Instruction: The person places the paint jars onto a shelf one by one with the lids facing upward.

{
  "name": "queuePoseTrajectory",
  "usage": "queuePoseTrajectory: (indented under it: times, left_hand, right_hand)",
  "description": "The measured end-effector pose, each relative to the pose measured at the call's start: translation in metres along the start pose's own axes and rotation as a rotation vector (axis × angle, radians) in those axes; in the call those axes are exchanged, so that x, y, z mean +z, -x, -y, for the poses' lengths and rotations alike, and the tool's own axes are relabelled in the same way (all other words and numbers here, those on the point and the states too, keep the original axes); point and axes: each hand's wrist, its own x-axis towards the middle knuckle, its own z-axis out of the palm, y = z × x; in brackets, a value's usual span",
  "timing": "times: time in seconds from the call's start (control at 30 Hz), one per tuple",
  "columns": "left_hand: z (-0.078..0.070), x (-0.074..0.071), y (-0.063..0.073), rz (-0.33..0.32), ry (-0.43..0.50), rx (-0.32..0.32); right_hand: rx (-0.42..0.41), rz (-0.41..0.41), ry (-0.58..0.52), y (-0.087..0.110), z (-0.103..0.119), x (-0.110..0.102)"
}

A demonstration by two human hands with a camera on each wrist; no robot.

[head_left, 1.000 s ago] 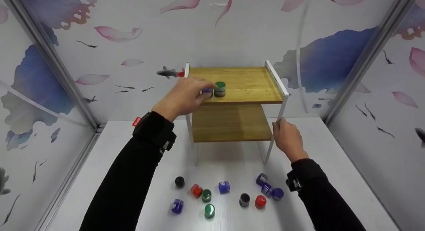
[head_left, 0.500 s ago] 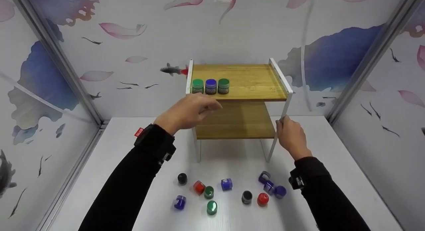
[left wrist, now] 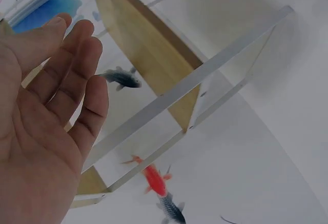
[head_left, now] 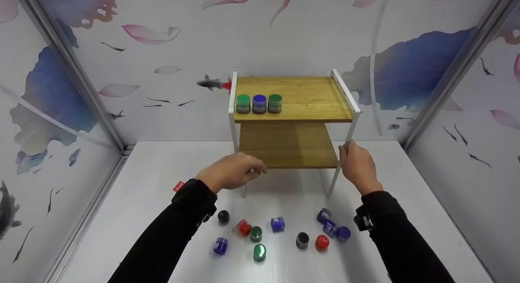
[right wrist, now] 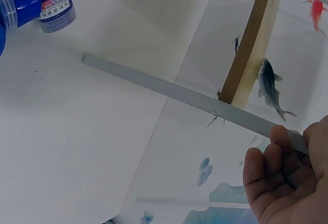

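My left hand point(head_left: 232, 171) hovers in front of the lower board point(head_left: 288, 146) of a two-tier shelf, holding nothing. Its fingers curve loosely in the left wrist view. With thumb and fingers, my right hand point(head_left: 359, 167) grips the shelf's white front right leg point(right wrist: 169, 88). Along the front left of the upper board point(head_left: 313, 96) stand three small paint jars in a row: a green-lidded jar point(head_left: 243, 104), a blue-lidded jar point(head_left: 259, 104) and another green-lidded jar point(head_left: 275, 103).
Several more jars lie or stand on the white table before the shelf, among them a black jar point(head_left: 223, 217), a red jar point(head_left: 322, 242), a green jar point(head_left: 259, 252) and a blue jar point(head_left: 278, 224). Printed panels point(head_left: 284, 43) enclose the table at back and sides.
My left hand let go of the blue-lidded jar on the upper board and came down toward the table. My right hand stays on the leg.
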Motion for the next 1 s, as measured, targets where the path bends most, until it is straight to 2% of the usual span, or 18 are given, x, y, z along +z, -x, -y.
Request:
queuePoseTrajectory:
  times: [0.27, 0.4, 0.57, 0.67, 0.87, 1.0]
  left_hand:
    - [0.018, 0.042, 0.008, 0.085, -0.009, -0.02]
    - [0.026, 0.062, 0.014, 0.113, -0.017, -0.055]
    - [0.035, 0.083, 0.018, 0.147, -0.025, -0.105]
    - [0.041, 0.094, 0.021, 0.156, -0.036, -0.134]
    - [0.051, 0.11, 0.036, 0.129, -0.096, -0.187]
    - [0.056, 0.115, 0.047, 0.162, -0.061, -0.267]
  right_hand:
    - [0.0, -0.004, -0.009, 0.001, 0.0, 0.0]
    - [-0.024, -0.032, -0.009, 0.001, -0.001, 0.001]
    - [-0.017, -0.025, -0.006, 0.001, -0.002, 0.001]
    - [-0.009, -0.019, -0.008, 0.001, -0.002, 0.001]
    - [-0.009, -0.018, -0.008, 0.0, -0.001, 0.0]
    - [0.0, -0.004, -0.008, 0.001, 0.0, 0.0]
